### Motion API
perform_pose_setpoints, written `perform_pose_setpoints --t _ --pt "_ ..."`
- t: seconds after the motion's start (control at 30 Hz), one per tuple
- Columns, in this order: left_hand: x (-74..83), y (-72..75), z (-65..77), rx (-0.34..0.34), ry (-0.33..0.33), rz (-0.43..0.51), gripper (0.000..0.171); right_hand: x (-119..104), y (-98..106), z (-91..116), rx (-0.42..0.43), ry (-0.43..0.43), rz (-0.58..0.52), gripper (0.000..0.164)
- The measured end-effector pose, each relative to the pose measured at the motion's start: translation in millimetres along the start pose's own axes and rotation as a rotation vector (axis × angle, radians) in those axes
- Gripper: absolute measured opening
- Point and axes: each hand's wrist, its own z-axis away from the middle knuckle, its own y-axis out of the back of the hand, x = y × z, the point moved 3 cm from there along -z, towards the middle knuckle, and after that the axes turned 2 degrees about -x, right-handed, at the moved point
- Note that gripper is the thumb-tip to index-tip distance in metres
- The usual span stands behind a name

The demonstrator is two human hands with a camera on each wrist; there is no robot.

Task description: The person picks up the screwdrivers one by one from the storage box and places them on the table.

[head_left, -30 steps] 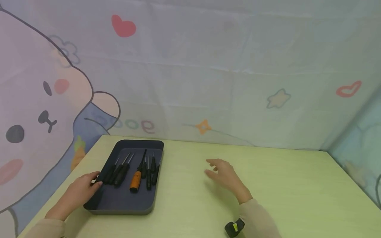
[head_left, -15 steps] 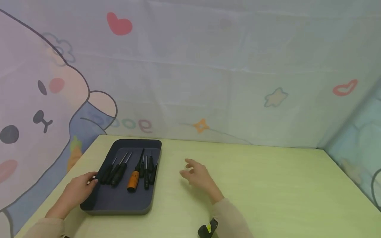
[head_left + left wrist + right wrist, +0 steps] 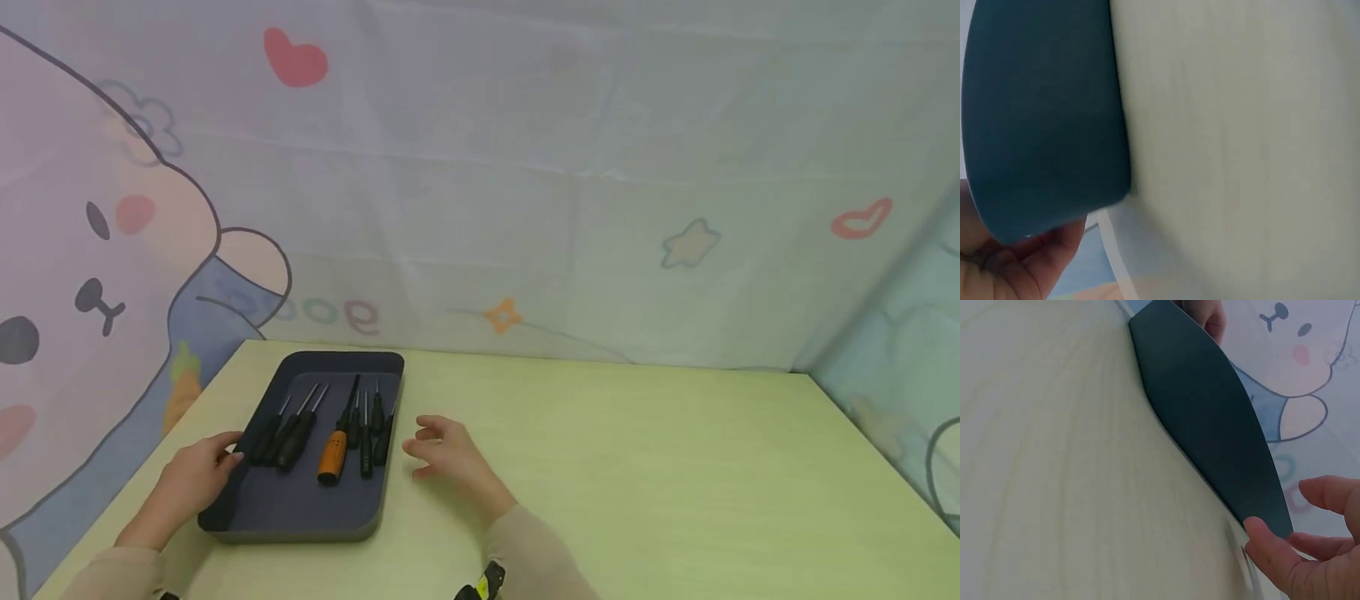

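A dark grey tray lies on the left part of the table. Several screwdrivers rest inside it: an orange-handled screwdriver in the middle, with black-handled screwdrivers on both sides. My left hand grips the tray's left wall, thumb over the rim. In the left wrist view its fingers curl round the edge of the tray wall. Just right of the tray hovers my right hand, fingers loosely bent and apart, holding nothing. The right wrist view shows its fingertips overlapping the tray's end.
The pale wooden table stretches off to the right. Behind it hangs a printed cloth with a bear and hearts. A dark cable shows at the far right edge.
My right hand has moved left, from the middle of the table to beside the tray's right wall. The left hand keeps its grip on the tray, and the head view has turned slightly.
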Motion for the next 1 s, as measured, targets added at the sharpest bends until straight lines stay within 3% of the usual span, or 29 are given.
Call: perform_pose_setpoints --t 0.17,0.37,0.57,1.0 --pt "-5.4 -0.9 -0.6 -0.048 0.01 0.048 0.034 5 -15 0 -0.015 -0.005 -0.071 0.052" --pt "-4.1 -1.0 -4.5 -0.079 0.04 0.062 0.037 7 -25 -1 0.019 0.023 -0.074 0.048" --pt "-6.2 -0.6 -3.2 -0.112 0.08 0.093 0.038 6 -33 1 0.048 0.031 -0.085 0.054" --pt "-8.7 1.4 -4.1 -0.156 0.071 0.103 0.042 3 -36 -2 0.07 0.031 0.024 0.056"
